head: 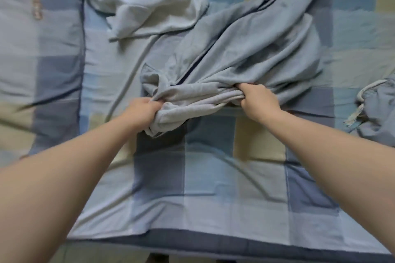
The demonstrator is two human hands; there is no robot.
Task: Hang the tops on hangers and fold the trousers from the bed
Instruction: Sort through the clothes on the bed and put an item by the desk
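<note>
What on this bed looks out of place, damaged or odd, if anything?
Nothing stands out as damaged or spilled. The grey garment lies bunched, gripped by the left hand and right hand. A pale garment lies crumpled beyond it, and a drawstring garment at the right edge.

One head-worn view. Looks steeply down on the bed [213, 188] from above its near edge, facing across toward its far side. Sits close, near enough for outstretched arms to reach the bed's middle. Takes in both forearms from the bottom corners, with the left hand [145, 111] and right hand [258, 100] gripping the grey garment [245, 55] at the bed's middle, near frame centre. Shows the bed's near edge along the bottom; crops its far side and both ends.
</note>
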